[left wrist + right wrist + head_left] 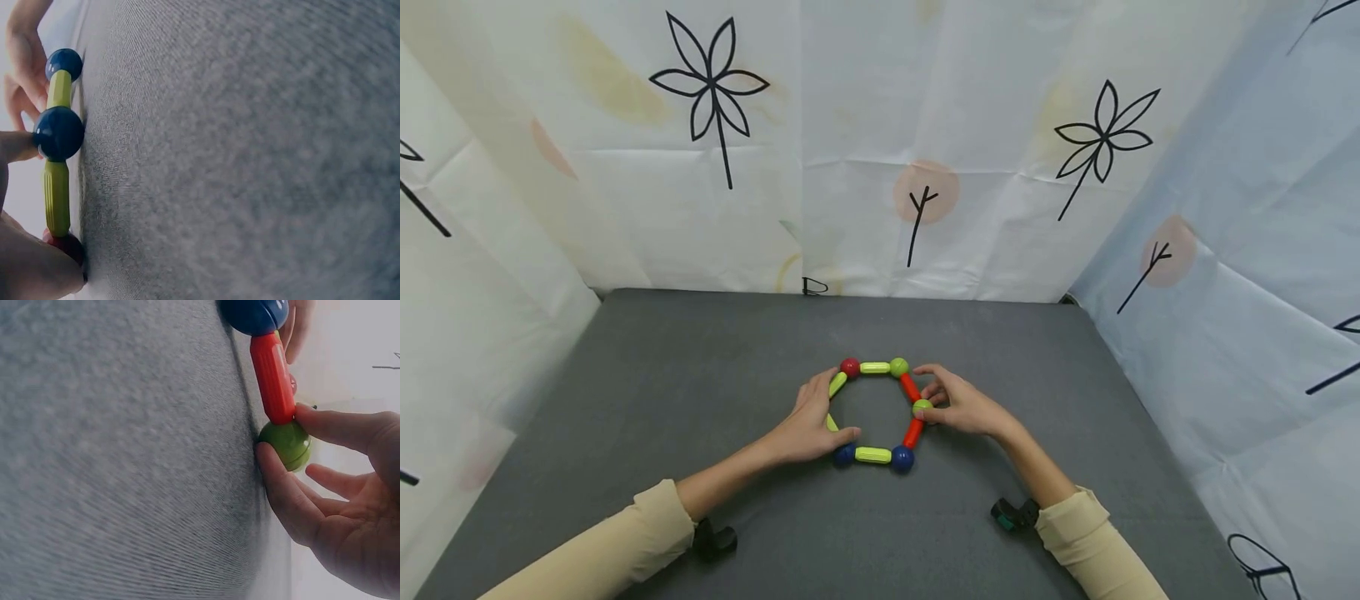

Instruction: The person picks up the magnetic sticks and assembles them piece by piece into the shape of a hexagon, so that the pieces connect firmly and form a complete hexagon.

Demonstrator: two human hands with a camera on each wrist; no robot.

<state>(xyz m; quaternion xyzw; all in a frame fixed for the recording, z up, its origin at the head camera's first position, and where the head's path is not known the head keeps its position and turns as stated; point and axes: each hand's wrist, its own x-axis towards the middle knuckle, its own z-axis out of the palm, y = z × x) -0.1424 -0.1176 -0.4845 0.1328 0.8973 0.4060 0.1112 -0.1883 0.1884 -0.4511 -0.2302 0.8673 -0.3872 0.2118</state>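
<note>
A six-sided ring of magnetic building sticks and balls lies on the grey table (700, 358). Its left corner is hidden by my left hand (808, 427), whose thumb rests on a blue ball (842, 456) and whose fingers curve round the far side. The left wrist view shows a dark red ball (70, 246) beneath those fingers. My right hand (966, 408) pinches the green ball (286, 444) at the right corner between thumb and finger. Two red sticks (913, 433) meet at that ball. Yellow-green sticks (873, 455) form the other sides.
White cloth with printed plants (865, 125) hangs behind the table and along both sides. Dark wrist devices sit at the left cuff (713, 542) and the right cuff (1015, 515).
</note>
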